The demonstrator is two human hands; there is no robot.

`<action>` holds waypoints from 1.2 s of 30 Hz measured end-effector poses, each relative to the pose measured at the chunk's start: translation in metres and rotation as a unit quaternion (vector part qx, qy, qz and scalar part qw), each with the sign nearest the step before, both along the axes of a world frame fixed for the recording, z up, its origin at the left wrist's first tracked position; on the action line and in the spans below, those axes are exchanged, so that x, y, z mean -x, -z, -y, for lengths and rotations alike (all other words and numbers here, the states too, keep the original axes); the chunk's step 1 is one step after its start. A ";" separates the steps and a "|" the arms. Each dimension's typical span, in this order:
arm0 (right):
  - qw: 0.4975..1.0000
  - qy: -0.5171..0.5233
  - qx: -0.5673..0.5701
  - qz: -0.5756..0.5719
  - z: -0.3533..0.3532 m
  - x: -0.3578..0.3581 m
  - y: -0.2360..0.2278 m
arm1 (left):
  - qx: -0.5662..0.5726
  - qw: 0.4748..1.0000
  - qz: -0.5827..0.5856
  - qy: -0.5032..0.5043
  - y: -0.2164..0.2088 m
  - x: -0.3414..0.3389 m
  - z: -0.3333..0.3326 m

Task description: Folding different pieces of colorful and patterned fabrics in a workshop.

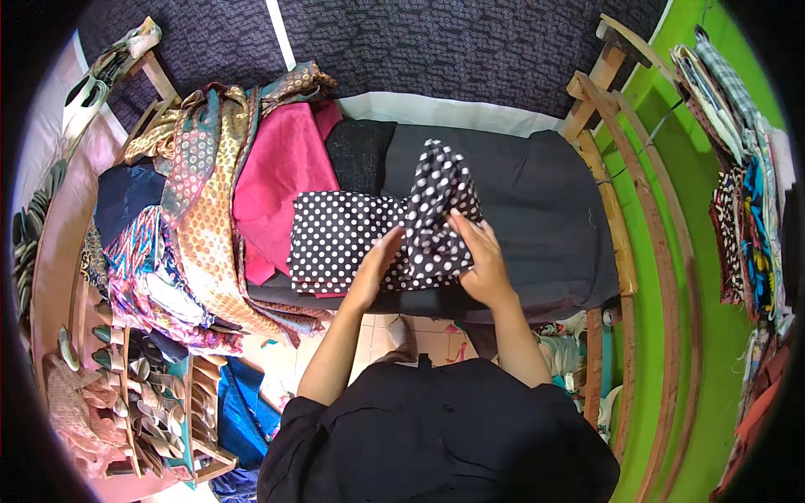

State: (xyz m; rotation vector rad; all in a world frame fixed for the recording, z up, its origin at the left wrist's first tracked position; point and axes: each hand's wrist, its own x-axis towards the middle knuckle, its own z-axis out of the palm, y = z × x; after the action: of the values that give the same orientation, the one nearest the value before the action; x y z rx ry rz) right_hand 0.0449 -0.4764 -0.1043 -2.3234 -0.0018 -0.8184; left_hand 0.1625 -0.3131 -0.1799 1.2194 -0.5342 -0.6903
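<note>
A black cloth with white polka dots (340, 235) lies folded on the dark padded surface in front of me, and its right part (440, 193) rises in a loose, crumpled peak. My left hand (379, 264) rests edge-on against the cloth at the foot of this peak, fingers stretched out. On the peak's right side, my right hand (482, 258) touches the cloth with fingers extended and thumb apart. Whether any cloth is pinched behind the fingers is hard to see.
Left of the dotted cloth lie a magenta cloth (281, 168), a black textured cloth (360, 155) and a heap of patterned fabrics (205, 193). Dark grey fabric (537, 218) covers the bench, with wooden rails (650, 218) at right. Shoes (155, 402) fill a rack at lower left.
</note>
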 end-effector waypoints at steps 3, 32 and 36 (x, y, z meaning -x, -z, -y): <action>0.989 0.051 -0.073 0.122 -0.003 -0.003 0.024 | -0.251 0.862 0.441 -0.018 -0.026 -0.007 0.031; 0.924 -0.286 0.140 -0.211 -0.135 -0.110 0.072 | -0.034 0.954 -0.141 -0.263 0.006 -0.061 -0.109; 0.907 -0.358 -0.022 -0.222 -0.117 -0.103 0.006 | -0.205 0.926 0.071 -0.308 0.004 -0.064 -0.117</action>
State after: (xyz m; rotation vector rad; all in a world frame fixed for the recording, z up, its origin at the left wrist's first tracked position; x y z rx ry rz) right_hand 0.1477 -0.3596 -0.1105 -2.1634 -0.5935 0.0801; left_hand 0.2267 -0.1956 -0.1839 1.7323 -0.0963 -0.1720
